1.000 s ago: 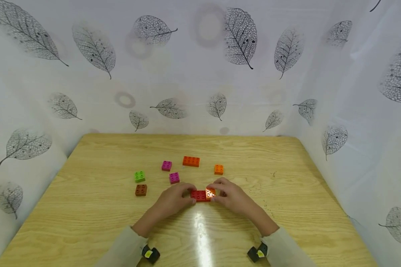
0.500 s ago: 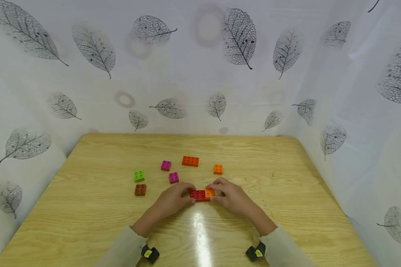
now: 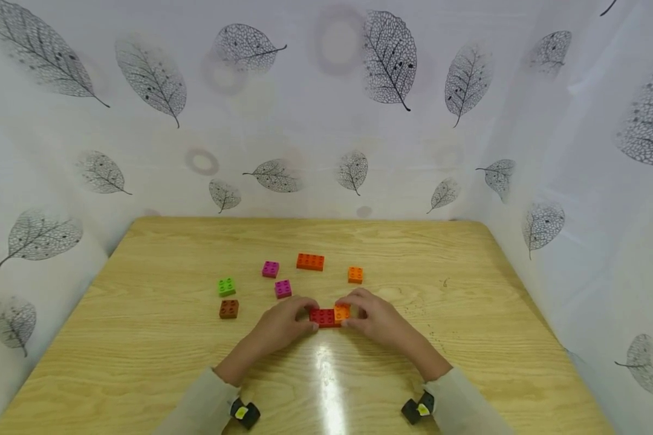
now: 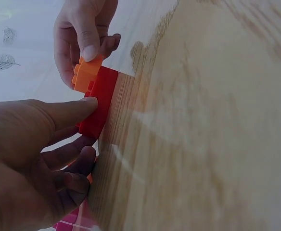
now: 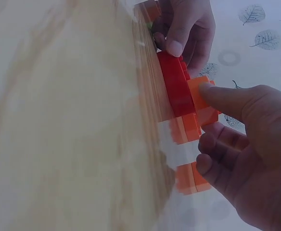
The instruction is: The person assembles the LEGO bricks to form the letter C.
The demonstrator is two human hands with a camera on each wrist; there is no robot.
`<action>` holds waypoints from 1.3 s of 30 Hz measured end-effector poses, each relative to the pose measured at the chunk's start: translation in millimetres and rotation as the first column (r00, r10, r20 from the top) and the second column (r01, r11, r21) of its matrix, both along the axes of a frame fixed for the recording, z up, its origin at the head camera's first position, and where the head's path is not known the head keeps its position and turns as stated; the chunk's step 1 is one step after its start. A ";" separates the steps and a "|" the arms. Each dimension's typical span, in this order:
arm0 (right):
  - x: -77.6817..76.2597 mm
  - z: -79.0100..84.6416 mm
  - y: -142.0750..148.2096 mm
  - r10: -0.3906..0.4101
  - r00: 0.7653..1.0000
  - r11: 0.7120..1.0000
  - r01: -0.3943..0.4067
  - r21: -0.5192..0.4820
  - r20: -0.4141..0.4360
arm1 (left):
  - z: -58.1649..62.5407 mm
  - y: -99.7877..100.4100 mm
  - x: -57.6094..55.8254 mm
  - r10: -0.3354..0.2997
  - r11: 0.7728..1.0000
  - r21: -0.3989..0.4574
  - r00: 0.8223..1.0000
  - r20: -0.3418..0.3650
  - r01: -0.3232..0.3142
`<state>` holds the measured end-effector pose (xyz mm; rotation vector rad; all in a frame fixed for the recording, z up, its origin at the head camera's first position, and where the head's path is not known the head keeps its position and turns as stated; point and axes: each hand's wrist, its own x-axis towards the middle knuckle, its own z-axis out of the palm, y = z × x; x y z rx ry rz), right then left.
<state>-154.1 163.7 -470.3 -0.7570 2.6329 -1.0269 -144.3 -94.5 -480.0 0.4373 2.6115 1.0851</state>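
In the head view, a long red toy brick (image 3: 322,318) lies on the wooden table between both hands. My left hand (image 3: 285,320) pinches its left end between thumb and fingers. A small orange brick (image 3: 341,313) sits on the red one's right end, and my right hand (image 3: 378,317) grips it by the front and back. From the left wrist, my left thumb presses the side of the red brick (image 4: 102,96). Seen from the right wrist, the orange brick (image 5: 197,91) stands on top of the red brick's studs; whether it is fully pressed down I cannot tell.
Beyond the hands lie an orange-red long brick (image 3: 310,261), a second small orange brick (image 3: 355,275) and two magenta bricks (image 3: 283,289). Further left are a green brick (image 3: 226,286) and a brown brick (image 3: 229,309). A leaf-patterned curtain (image 3: 305,121) surrounds the table's back and sides.
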 end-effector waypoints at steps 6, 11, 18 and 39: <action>-3.1 -2.3 -1.8 0.012 0.998 0.998 -0.008 -0.060 0.065 | 0.7 0.7 0.5 0.005 1.000 0.000 1.000 0.003 -0.005; -4.8 -1.4 -4.1 0.019 0.996 0.997 -0.012 -0.080 0.087 | 1.4 -2.3 1.8 0.000 1.000 0.018 1.000 -0.010 0.000; -5.9 -1.5 -4.0 0.024 0.997 0.998 -0.019 -0.065 0.076 | 10.3 -25.6 7.1 0.101 0.994 0.048 0.995 -0.003 -0.101; -5.7 -2.3 -3.9 0.026 0.993 0.997 -0.019 -0.069 0.111 | 18.8 -147.0 12.4 0.213 0.977 0.000 0.977 -0.020 -0.213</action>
